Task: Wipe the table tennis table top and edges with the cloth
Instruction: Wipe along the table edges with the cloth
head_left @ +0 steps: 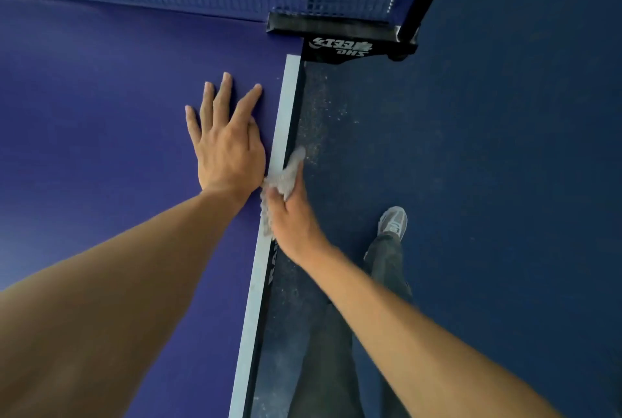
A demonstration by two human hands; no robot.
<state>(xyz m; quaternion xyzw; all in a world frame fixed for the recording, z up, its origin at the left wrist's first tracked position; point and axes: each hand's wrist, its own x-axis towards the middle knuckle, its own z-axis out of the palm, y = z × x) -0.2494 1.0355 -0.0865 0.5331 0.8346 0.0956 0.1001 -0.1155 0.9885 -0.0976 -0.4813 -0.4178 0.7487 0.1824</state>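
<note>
Gripping the pale cloth [282, 178] against the table [101, 114]'s right side edge near the net post [356, 33], the right hand [292, 219] curls around it; the left hand [225, 141] rests flat, fingers spread, just beside.

Fluffy grey cloth [282, 178]; matt smooth table top [101, 108].

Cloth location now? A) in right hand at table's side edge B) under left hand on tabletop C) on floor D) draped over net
A: the right hand grips the cloth at the table edge; the left hand lies flat and holds nothing.
</note>
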